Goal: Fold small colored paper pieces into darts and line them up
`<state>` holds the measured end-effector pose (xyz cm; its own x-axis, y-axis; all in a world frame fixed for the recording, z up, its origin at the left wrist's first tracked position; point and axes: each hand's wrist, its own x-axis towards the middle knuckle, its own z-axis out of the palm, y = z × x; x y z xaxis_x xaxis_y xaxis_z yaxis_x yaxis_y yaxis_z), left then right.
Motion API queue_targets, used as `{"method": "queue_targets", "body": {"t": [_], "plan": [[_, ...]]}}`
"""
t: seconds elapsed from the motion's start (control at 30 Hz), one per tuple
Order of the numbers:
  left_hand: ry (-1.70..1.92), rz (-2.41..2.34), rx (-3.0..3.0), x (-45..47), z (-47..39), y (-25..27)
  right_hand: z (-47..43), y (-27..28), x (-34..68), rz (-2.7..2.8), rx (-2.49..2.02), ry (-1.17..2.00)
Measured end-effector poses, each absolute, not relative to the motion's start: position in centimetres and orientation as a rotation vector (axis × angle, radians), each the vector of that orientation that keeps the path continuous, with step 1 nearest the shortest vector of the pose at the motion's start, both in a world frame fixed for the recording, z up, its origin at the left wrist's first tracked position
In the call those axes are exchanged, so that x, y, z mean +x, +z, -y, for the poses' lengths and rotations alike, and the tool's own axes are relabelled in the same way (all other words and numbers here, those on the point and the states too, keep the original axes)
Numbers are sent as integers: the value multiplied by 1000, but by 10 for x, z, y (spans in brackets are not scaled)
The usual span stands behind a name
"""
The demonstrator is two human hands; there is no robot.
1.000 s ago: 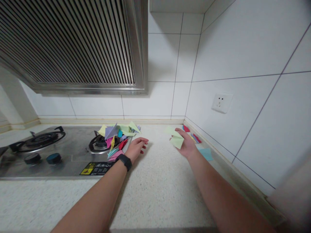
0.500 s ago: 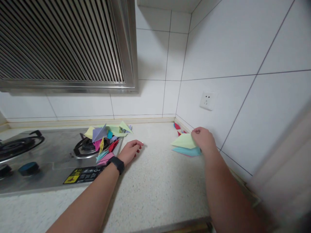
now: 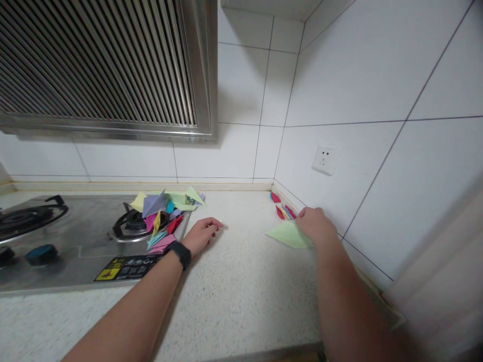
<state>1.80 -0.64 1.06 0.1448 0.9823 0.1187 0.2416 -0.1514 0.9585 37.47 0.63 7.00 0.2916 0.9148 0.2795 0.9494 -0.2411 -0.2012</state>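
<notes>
Fingertips of my right hand (image 3: 316, 224) pinch the upper right edge of a pale green paper airplane (image 3: 290, 236), which is low over the counter. The blue folded paper under it is now hidden. My left hand (image 3: 204, 235), with a black watch (image 3: 180, 253) on the wrist, rests on the counter with nothing in it, its fingers loosely curled and slightly apart. Beside it, a heap of folded papers covers part of the right burner and hob edge, among them a purple one (image 3: 154, 203), a pink one (image 3: 162, 244) and a red one (image 3: 174, 224).
Small red and multicoloured folded papers (image 3: 286, 211) lie by the right wall, with a red and blue one (image 3: 274, 197) in the corner. A gas hob (image 3: 83, 216) is at left under a range hood (image 3: 206, 133). A socket (image 3: 326, 159) sits on the right wall.
My right hand has come down and slightly nearer with the green paper airplane, which now covers the blue folded paper. More of the small papers shows behind it. My left hand has stayed put.
</notes>
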Motion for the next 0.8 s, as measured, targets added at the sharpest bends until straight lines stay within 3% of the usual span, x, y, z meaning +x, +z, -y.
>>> {"method": "queue_targets", "body": {"t": [0.27,0.47,0.8], "plan": [[1045,-1254,1619,19,5,7,-10,69,343,2340,-1681,-233],[947,-1349,2252,24,16,10,-20,49,344,2376,-1900,39],[634,-1354,2797,43,40,27,-27,41,353,2272,-2002,66]]}}
